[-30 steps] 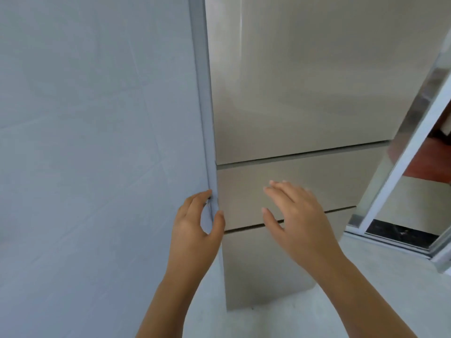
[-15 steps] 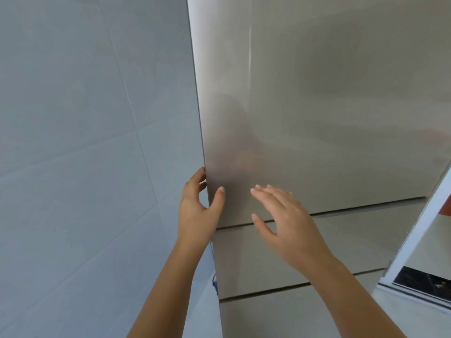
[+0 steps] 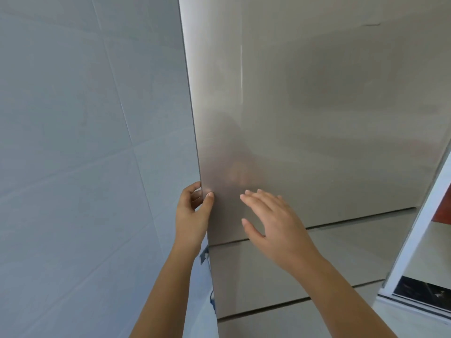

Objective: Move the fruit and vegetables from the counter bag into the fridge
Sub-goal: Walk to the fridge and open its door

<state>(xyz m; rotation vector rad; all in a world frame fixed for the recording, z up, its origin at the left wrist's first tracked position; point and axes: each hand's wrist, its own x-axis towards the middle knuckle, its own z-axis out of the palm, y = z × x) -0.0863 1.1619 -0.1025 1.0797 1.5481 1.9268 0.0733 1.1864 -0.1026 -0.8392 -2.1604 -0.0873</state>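
A tall fridge with brushed champagne-coloured doors fills the right of the view. Its upper door is closed, with two drawer fronts below it. My left hand grips the left edge of the upper door, fingers curled behind the edge and thumb on the front. My right hand hovers with fingers spread just before the door's lower part, holding nothing. No fruit, vegetables or bag are in view.
A grey tiled wall stands close on the left, right beside the fridge's edge. A white-framed sliding door leans in at the right, with pale floor and a dark track below it.
My view rose from the drawers to the upper door. My left hand slid up the fridge's left edge onto the upper door's edge; my right hand rose alongside.
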